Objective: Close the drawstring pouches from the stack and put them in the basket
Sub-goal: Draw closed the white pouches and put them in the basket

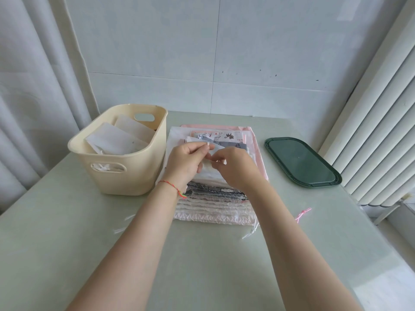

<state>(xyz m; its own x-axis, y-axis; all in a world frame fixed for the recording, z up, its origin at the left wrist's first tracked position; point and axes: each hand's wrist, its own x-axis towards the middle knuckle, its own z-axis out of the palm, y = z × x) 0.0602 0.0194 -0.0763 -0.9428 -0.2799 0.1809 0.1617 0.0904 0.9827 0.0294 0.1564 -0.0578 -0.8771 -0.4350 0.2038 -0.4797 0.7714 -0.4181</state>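
A stack of drawstring pouches (215, 198) lies on the table in front of me, white, pink and patterned, their gathered mouths toward me. Both hands are over the top of the stack. My left hand (187, 161) pinches a thin white drawstring between thumb and fingers. My right hand (233, 167) pinches the top white pouch (210, 169) close beside it. Left of the stack stands the cream plastic basket (125, 173), which holds several white pouches.
A dark green tray (302, 162) lies to the right of the stack. Loose cord ends lie on the pale table: pink (303, 213) at right, white (250, 232) near the stack's front, white (122, 227) at left. Curtains hang on both sides; a tiled wall stands behind.
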